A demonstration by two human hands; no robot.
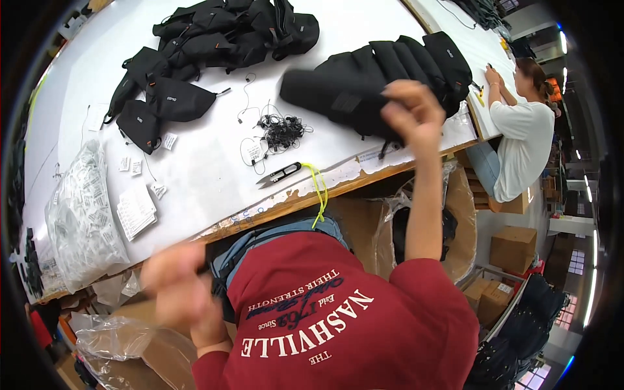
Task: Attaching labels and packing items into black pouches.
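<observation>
My right hand [416, 116] reaches over the table with its fingers at one end of a black fabric pouch [335, 101], which is smeared by motion. This pouch lies partly over a row of similar black pouches [406, 62] at the right. My left hand [177, 286] is off the near edge of the table, and motion blur hides its fingers. Between the pouches and the near edge sit thread snips [281, 174] with a yellow cord [318, 188]. Just beyond them lies a tangle of thin black cords [283, 132].
More black pouches [227, 39] lie heaped at the far left. A clear plastic bag of white tags [88, 218] and a stack of white cards [136, 211] rest at the left. Cardboard boxes [513, 250] stand below. Another person [523, 130] sits at the right.
</observation>
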